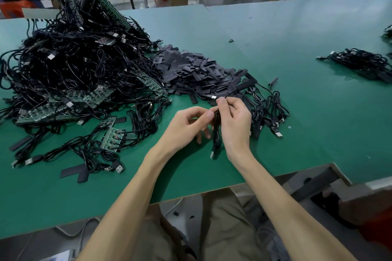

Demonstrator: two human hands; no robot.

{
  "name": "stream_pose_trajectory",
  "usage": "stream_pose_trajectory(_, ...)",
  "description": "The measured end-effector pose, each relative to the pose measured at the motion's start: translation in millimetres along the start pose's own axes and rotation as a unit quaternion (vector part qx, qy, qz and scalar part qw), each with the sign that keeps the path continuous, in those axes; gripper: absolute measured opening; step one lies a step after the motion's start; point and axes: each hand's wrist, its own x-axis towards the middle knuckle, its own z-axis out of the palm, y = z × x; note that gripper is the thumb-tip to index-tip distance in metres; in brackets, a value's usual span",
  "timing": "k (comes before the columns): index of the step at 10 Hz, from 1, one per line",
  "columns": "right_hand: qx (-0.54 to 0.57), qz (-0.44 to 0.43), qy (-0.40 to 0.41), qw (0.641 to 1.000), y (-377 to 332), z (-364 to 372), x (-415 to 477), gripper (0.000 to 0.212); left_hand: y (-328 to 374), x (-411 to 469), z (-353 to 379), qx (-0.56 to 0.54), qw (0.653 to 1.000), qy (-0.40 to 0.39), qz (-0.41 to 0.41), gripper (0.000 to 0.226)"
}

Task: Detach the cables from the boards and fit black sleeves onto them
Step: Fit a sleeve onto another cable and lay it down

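Over the green table (275, 112) both of my hands hold one coiled black USB cable (216, 133). My right hand (234, 121) grips the bundle from the right, and its thumb and finger pinch the cable just behind a small plug (212, 97). My left hand (188, 125) pinches the bundle from the left. The cable's USB plug (212, 153) hangs down below. A heap of flat black sleeves (191, 70) lies just beyond my hands. At the left lies a big tangle of cables (74, 59) attached to green boards (46, 111).
A small board with cables (111, 135) and loose sleeves (74, 172) lie at the near left. Loose cables (267, 110) sit right of my hands. A bundle of cables (358, 63) lies at the far right. The table's front edge runs below my forearms.
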Motion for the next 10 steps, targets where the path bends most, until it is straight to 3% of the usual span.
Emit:
stream_pose_trajectory(1, 0.044, 0.001, 0.025, 0.999, -2, -2, 0, 0.018, 0, 0, 1, -0.01, 0.998, -0.055, -0.035, 0.039)
stream_pose_trajectory(2, 0.051, 0.012, 0.011, 0.999, -2, -1, 1, 0.017, 1, 3, 2, -0.018, 0.996, -0.068, -0.052, 0.031)
stream_pose_trajectory(4, 0.052, 0.032, -0.05, 0.997, 1, 2, 3, 0.017, 1, 6, 3, 0.008, 0.995, -0.076, -0.061, 0.032)
stream_pose_trajectory(5, 0.029, 0.03, -0.043, 0.998, 2, 2, 3, 0.02, 5, 4, 0, -0.031, 0.996, -0.04, -0.071, 0.034)
stream_pose_trajectory(6, -0.07, 0.03, -0.043, 0.996, 3, 1, 6, 0.019, 23, 6, -5, -0.053, 0.997, 0.032, -0.056, 0.03)
stream_pose_trajectory(7, -0.187, 0.04, -0.147, 0.971, 5, 7, 2, 0.013, 51, 24, -5, -0.033, 0.997, 0.056, -0.035, 0.034)
stream_pose_trajectory(8, -0.243, 0.011, -0.224, 0.944, 1, 12, -1, 0.009, 75, 49, 4, 0.031, 0.999, 0.024, -0.021, 0.035)
stream_pose_trajectory(10, -0.391, 0.001, -0.266, 0.881, 1, 10, 0, 0.019, 67, 79, 61, 0.237, 0.966, -0.066, -0.083, 0.026)
